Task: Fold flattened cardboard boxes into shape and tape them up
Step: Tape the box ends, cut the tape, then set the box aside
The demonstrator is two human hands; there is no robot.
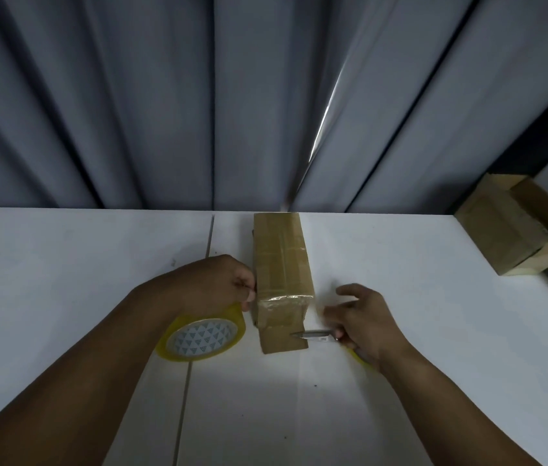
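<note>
We see the taped box (282, 264) lying mid-desk (64, 264); our left grip (218, 284) curls round the tape roll (202, 338) just beside it, and our right grip (363, 324) pinches a cutter (313, 335), blade at the box's near end.

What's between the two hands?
The cardboard box, in the head view: left hand holding the tape roll on one side, right hand holding the knife on the other.

text: none legible | tape roll (200, 338) core: triangle pattern only

Tape roll (200, 338) lies left of box (281, 274), cutter (314, 335) right.
</note>
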